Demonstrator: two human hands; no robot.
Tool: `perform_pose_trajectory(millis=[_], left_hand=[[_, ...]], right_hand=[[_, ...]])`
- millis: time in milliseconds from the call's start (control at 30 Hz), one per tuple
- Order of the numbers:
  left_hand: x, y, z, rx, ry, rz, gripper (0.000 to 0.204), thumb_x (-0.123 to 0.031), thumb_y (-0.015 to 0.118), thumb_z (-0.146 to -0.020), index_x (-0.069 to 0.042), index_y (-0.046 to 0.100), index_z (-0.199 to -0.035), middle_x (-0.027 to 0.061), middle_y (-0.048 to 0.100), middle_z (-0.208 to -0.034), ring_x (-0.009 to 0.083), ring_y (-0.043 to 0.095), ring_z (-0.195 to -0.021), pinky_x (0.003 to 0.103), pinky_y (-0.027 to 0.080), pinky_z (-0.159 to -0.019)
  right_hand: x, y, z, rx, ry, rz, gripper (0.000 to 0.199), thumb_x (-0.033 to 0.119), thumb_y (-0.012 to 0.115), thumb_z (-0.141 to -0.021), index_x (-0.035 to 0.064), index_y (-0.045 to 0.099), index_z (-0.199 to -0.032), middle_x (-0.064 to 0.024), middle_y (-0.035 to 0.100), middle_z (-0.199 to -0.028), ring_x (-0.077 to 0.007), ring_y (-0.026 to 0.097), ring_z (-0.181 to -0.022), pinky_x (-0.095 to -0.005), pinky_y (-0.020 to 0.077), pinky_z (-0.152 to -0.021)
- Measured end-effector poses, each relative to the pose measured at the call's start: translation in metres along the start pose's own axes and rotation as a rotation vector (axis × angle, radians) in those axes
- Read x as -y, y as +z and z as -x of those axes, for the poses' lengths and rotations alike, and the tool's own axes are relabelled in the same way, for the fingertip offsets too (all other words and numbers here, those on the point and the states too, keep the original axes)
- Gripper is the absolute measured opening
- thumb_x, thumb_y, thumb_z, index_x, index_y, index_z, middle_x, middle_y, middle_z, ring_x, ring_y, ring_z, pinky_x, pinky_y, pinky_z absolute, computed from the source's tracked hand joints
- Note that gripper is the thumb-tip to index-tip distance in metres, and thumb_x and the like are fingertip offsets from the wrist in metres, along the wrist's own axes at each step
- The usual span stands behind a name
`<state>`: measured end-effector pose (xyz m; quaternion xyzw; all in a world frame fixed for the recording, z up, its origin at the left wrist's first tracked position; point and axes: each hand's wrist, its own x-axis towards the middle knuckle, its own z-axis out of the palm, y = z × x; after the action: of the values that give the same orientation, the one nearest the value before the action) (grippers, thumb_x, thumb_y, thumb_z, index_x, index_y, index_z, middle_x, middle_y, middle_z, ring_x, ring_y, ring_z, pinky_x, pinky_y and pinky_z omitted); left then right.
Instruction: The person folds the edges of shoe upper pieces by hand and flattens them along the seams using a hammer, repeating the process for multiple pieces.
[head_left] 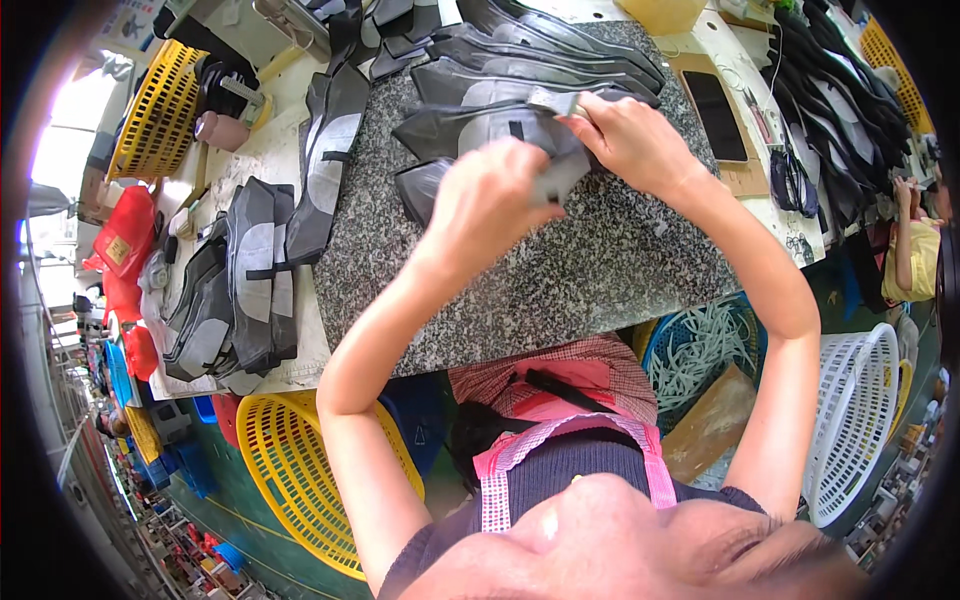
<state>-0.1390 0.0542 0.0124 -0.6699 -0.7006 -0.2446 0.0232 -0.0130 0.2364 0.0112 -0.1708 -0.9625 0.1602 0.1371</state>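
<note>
Over the speckled stone slab (pixel 440 320), my left hand (pixel 490 195) is closed in a curl and slightly blurred. A light grey piece (pixel 562 178) shows beside its fingers; whether the hand grips it is hidden. My right hand (pixel 635 145), up and to the right, pinches a small pale grey piece (pixel 550 101) between thumb and fingertips. Below both hands lies a dark grey panel (pixel 440 128), curved like a shoe-upper part, with a lighter patch and a short black tab. Several similar dark grey panels (pixel 520 68) overlap in a row behind it.
More panels (pixel 262 270) lie stacked at left. A phone (pixel 714 115) rests at right near scissors (pixel 757 112); dark pieces (pixel 835 90) pile beyond. Yellow baskets (pixel 310 480) (pixel 160 110), a white basket (pixel 855 420) and a blue basket (pixel 745 315) of pale strips surround the table.
</note>
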Motion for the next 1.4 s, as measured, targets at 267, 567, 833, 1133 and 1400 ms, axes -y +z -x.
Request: perform_pose_trajectory(millis=[267,567,833,1133,1400], left_hand=[[-0.083,-0.012,0.079,0.387,-0.112,0.495,0.046,-0.036,0.079,-0.079,-0.007,0.059,-0.108,0.0136,0.061,-0.095,0.0328,0.065,-0.09,0.043,0.053,-0.075],[-0.047,-0.004,0.081,0.385,-0.188,0.316,0.045,-0.03,0.079,-0.081,-0.003,0.063,-0.114,0.0122,0.063,-0.097,0.0319,0.06,-0.094,0.041,0.049,-0.083],[-0.074,0.051,0.022,0.454,-0.264,0.562,0.038,-0.019,0.075,-0.085,-0.003,0.069,-0.12,0.0113,0.07,-0.085,0.0249,0.063,-0.086,0.037,0.051,-0.081],[-0.069,0.054,0.013,0.479,-0.27,0.588,0.016,-0.011,0.073,-0.085,-0.004,0.077,-0.1,0.0093,0.068,-0.081,0.0226,0.059,-0.078,0.036,0.049,-0.073],[-0.07,0.059,0.03,0.242,0.146,0.265,0.015,-0.008,0.074,-0.077,-0.009,0.075,-0.091,-0.0002,0.067,-0.088,0.0191,0.055,-0.089,0.035,0.042,-0.079]], right_hand=[[0.0,-0.016,0.019,-0.055,0.034,-0.07,0.04,0.04,0.049,-0.103,0.0032,0.059,-0.094,-0.0199,0.067,-0.074,-0.0399,0.068,-0.072,-0.0485,0.0521,-0.061],[0.021,-0.054,0.168,0.186,0.299,-0.599,0.032,0.024,0.051,-0.101,0.0034,0.065,-0.121,-0.0187,0.067,-0.08,-0.0336,0.066,-0.07,-0.0385,0.0503,-0.064],[0.032,-0.052,0.207,0.368,0.578,-0.66,0.021,0.021,0.058,-0.099,0.0001,0.06,-0.101,-0.0222,0.057,-0.068,-0.0442,0.055,-0.064,-0.0412,0.0445,-0.055],[0.02,-0.04,0.22,0.308,0.532,-0.67,0.036,0.024,0.061,-0.098,-0.0045,0.062,-0.12,-0.0185,0.052,-0.062,-0.0194,0.053,-0.052,-0.0365,0.0417,-0.055],[0.015,-0.061,0.191,0.249,0.529,-0.683,0.024,0.018,0.059,-0.098,-0.0018,0.062,-0.111,-0.017,0.051,-0.062,-0.0193,0.042,-0.055,-0.0356,0.0425,-0.056]])
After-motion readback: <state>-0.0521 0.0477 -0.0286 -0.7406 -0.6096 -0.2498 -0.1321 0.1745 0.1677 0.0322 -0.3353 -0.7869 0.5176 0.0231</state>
